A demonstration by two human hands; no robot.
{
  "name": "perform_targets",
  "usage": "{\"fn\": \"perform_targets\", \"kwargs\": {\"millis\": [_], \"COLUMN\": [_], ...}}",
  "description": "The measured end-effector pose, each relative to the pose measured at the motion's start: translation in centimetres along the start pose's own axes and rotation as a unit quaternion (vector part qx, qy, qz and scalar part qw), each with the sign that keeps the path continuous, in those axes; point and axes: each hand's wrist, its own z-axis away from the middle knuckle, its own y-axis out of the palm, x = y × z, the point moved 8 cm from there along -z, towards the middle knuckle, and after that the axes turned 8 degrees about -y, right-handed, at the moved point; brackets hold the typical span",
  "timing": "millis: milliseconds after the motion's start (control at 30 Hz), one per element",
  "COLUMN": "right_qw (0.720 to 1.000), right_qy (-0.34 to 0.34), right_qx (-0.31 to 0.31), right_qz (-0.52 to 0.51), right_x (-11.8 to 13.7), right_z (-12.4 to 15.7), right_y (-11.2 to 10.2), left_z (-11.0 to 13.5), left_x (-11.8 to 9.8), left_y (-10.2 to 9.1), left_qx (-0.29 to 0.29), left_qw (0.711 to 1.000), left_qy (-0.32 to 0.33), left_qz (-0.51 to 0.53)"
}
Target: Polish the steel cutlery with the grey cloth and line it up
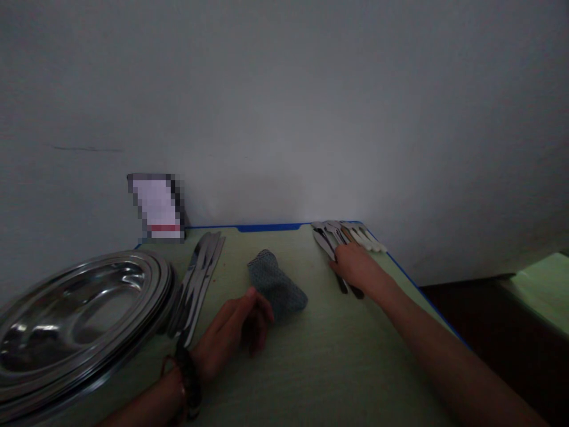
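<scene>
My right hand (353, 267) reaches over a bunch of metal cutlery (326, 240) at the far right of the table. Its fingers are bent down onto the pieces, and dark handle ends stick out beneath the palm. Which piece the fingertips grip is hidden. Beside that bunch lie several white-handled pieces (367, 238). A crumpled grey-blue cloth (278, 287) rests mid-table. My left hand (244, 323) hovers at the cloth's near left edge, its fingers loosely curled and apart, with nothing visible in them.
Nested oval steel trays (155, 279) stand at the left. Several table knives (204, 273) lie alongside them. A blurred, propped-up screen or card (157, 204) leans on the wall (284, 118). The light green table (311, 367) has a blue edge; another green surface (546, 290) is at far right.
</scene>
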Motion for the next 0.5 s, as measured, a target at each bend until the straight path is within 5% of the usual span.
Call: {"fn": "perform_targets", "kwargs": {"millis": [500], "right_qw": [1.000], "right_qy": [-0.014], "right_qx": [0.026], "right_qz": [0.007], "right_x": [0.58], "right_z": [0.69], "right_y": [0.16], "left_z": [-0.05], "left_x": [0.01], "left_y": [0.04], "left_qx": [-0.001], "left_qw": [0.999], "left_qy": [0.002], "left_qz": [-0.049]}}
